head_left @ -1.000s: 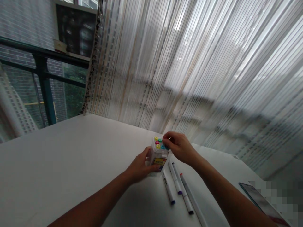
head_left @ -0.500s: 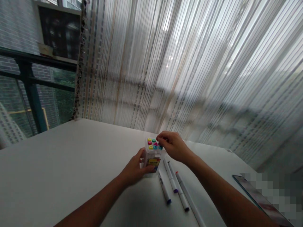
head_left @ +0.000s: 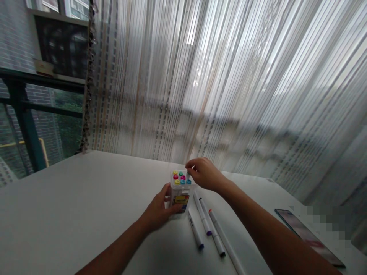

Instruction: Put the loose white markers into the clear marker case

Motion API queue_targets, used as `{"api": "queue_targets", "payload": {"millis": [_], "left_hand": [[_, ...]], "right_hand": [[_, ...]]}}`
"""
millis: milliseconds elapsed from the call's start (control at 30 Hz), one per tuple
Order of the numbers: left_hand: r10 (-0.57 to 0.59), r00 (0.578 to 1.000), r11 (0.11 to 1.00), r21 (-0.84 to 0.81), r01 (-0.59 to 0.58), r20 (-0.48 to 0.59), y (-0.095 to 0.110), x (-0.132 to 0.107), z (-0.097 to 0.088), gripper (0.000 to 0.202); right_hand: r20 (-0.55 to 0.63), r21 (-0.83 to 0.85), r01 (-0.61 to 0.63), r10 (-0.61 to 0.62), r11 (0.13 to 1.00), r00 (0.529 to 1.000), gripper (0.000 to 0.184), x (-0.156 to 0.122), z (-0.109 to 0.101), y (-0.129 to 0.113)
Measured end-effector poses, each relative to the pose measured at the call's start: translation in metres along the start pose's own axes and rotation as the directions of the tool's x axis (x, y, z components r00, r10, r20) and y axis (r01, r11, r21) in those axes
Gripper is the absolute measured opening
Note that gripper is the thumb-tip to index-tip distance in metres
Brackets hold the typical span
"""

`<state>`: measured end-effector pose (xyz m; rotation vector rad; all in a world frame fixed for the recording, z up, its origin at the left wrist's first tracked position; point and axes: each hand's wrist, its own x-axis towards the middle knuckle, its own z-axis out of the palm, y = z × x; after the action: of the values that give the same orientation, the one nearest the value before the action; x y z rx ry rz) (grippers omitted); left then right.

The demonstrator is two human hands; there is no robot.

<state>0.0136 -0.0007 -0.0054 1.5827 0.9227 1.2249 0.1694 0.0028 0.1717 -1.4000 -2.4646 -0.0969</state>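
My left hand [head_left: 156, 209] wraps around a clear plastic marker case [head_left: 173, 193] with a yellow label. It stands nearly upright on the white table [head_left: 86, 214]. Round marker ends in yellow, green, red, pink and blue show at the top of the case. At its right rear corner my right hand [head_left: 205, 175] pinches a white marker [head_left: 188, 176], whose lower part is inside the case. Loose white markers lie just right of the case: one with a blue end [head_left: 196, 231], one with a purple end [head_left: 204, 217], a black-ended one [head_left: 218, 245] and a red-tipped one [head_left: 226, 240].
A phone [head_left: 306, 236] lies near the table's right edge. Behind the table hangs a striped sheer curtain [head_left: 160, 84]. A dark green railing [head_left: 25, 126] and a brick wall are beyond it on the left.
The right hand has lifted slightly off the case's rear corner, and a white marker barrel now shows beneath its fingers. The left hand still holds the case. The whole view has shifted a little.
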Motion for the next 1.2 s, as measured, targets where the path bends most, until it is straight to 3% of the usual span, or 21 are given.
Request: {"api": "queue_targets", "payload": {"millis": [200,467,700,867,1067,1200], "left_hand": [[0.004,1.000,1.000,-0.002,-0.004,0.006,-0.001,0.000,0.000,0.058],[-0.010,1.000,1.000,-0.003,0.010,0.005,-0.003,0.001,0.000,0.060],[0.017,1.000,1.000,0.026,-0.017,-0.001,0.002,0.000,0.000,0.056],[0.016,1.000,0.999,0.030,-0.016,0.002,0.002,0.000,0.000,0.056],[0.008,1.000,0.999,0.049,-0.007,-0.018,0.006,-0.001,0.001,0.055],[-0.008,1.000,0.999,0.044,0.008,-0.009,0.004,-0.001,0.000,0.060]], "right_hand": [[0.079,0.089,0.048,-0.055,0.995,0.995,0.026,0.003,0.003,-0.004],[0.066,0.146,0.026,-0.036,0.989,0.997,0.030,0.006,0.009,-0.005],[0.111,0.345,0.018,-0.060,0.938,0.992,0.035,0.010,0.014,-0.003],[0.035,0.396,0.030,-0.048,0.918,0.998,0.036,0.005,0.015,0.002],[-0.148,0.556,0.038,0.054,0.830,0.988,0.025,-0.020,0.007,0.025],[-0.146,0.510,-0.118,0.221,0.852,0.964,0.021,-0.045,0.024,0.055]]}}
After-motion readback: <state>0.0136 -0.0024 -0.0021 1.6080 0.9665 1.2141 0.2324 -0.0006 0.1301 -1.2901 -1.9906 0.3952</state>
